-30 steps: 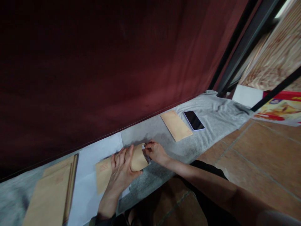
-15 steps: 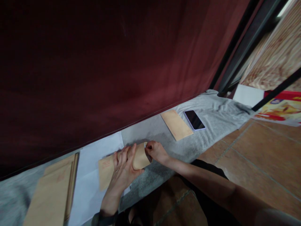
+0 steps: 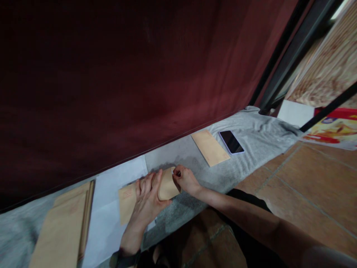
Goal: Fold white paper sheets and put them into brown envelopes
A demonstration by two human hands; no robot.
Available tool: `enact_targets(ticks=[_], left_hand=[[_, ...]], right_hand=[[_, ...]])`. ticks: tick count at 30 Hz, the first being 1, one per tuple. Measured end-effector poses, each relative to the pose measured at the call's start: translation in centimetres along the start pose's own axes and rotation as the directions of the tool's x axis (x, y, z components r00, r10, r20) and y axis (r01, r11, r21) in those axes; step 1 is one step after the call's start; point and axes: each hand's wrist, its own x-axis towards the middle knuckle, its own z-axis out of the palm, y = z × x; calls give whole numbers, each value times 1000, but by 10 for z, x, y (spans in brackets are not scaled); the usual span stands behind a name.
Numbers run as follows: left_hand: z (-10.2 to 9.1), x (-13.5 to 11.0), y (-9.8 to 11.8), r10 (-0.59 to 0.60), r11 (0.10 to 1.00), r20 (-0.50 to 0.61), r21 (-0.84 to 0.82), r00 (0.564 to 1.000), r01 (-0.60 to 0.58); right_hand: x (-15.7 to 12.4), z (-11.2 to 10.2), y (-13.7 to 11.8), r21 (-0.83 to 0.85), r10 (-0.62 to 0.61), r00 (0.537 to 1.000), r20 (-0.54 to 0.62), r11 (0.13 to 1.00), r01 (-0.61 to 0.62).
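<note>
A brown paper envelope [image 3: 167, 185] with red print near its left end lies partly on white paper sheets [image 3: 104, 219] and partly on grey cloth. My left hand [image 3: 146, 197] rests flat across its middle, fingers spread, pressing it down. At the envelope's right end, my right hand [image 3: 185, 179] has its fingers pinched at the raised, open edge. A bit of white shows by those fingertips; I cannot make out whether paper is held there. A second brown envelope [image 3: 210, 148] lies flat farther right, apart from both hands.
A phone [image 3: 231, 142] lies beside the second envelope on the grey cloth [image 3: 259, 130]. Stacked brown envelopes [image 3: 61, 223] sit at the far left. A dark red panel [image 3: 139, 82] rises along the back edge. Tiled floor [image 3: 306, 182] and a colourful box [image 3: 334, 126] are at right.
Both hands stay in nearly the same place on the envelope. The right fingers have shifted very slightly up at its open end; the whole view has drifted a little.
</note>
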Motion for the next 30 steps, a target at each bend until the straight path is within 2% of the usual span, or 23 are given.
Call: enact_targets(ticks=[4, 8, 11, 14, 16, 19, 21, 23, 26, 28, 30], left_hand=[[-1, 1, 2, 0, 1000, 6, 9, 1000, -1], [-3, 2, 4, 7, 1000, 7, 9, 1000, -7], [-4, 2, 4, 10, 1000, 7, 6, 1000, -10], [-2, 1, 3, 15, 1000, 6, 2, 1000, -15], [-1, 1, 2, 33, 999, 6, -7, 999, -33], [-1, 3, 5, 27, 999, -35, -34, 999, -28], [-3, 6, 9, -54, 997, -127, -70, 990, 46], [-4, 10, 12, -182, 977, -250, -158, 951, 146], [-1, 14, 16, -419, 873, -345, -407, 840, 268], [4, 16, 20, -611, 710, -291, -612, 736, 348], [11, 17, 27, -781, 448, -134, -800, 610, 398]], right_hand=[[-2, 2, 2, 100, -18, 1000, -19, 995, 20], [0, 5, 5, 221, 20, 998, -61, 975, -6], [2, 5, 7, 298, 67, 998, 17, 952, -69], [6, 2, 8, 421, 117, 984, 137, 892, -165], [8, -1, 7, 505, 153, 974, 170, 835, -219], [12, -5, 7, 592, 175, 973, 149, 773, -229], [14, -7, 8, 638, 195, 974, 113, 737, -221], [15, -9, 10, 681, 221, 972, 84, 699, -218], [15, -11, 12, 734, 253, 966, 57, 645, -212], [13, -11, 13, 763, 269, 962, 45, 613, -207], [12, -10, 13, 786, 283, 959, 35, 585, -201]])
